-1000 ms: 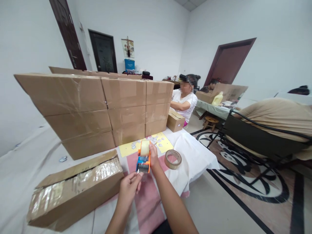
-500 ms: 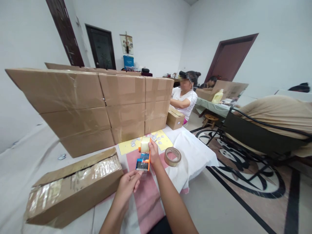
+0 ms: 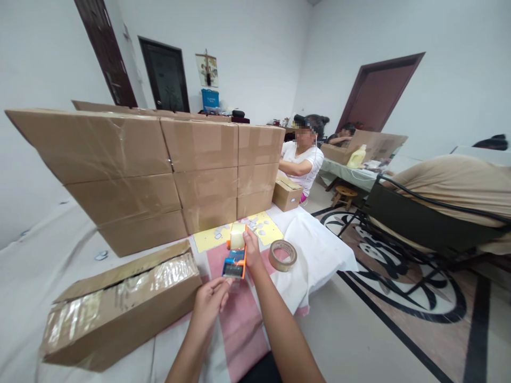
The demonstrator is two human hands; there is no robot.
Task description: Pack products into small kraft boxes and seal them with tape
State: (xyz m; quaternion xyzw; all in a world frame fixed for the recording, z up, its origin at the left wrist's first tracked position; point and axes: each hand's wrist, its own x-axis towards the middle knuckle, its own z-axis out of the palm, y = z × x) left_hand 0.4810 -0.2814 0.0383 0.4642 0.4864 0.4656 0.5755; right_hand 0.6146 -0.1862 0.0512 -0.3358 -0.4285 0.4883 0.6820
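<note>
My right hand (image 3: 251, 247) grips the side of an orange and blue tape dispenser (image 3: 236, 260), which carries a roll of clear tape (image 3: 238, 235). Below it my left hand (image 3: 211, 299) is closed, thumb and finger pinched at the dispenser's near end, where the clear tape comes off. How much tape is between those fingers is hard to see. To the right of my right hand a roll of brown tape (image 3: 283, 255) lies flat on the cloth. A long cardboard box (image 3: 123, 306) with shiny tape along its top rests left of my left hand.
Stacked cardboard boxes (image 3: 203, 186) form a wall across the cloth-covered table (image 3: 331, 250). Beyond their right end, a person in a white shirt (image 3: 305, 165) sits by a small box (image 3: 286, 194). A dark folding chair (image 3: 423, 213) holding another person stands on the right.
Both hands and the dispenser stay in nearly the same place, with only a slight shift at the left fingers. The view has tilted very slightly.
</note>
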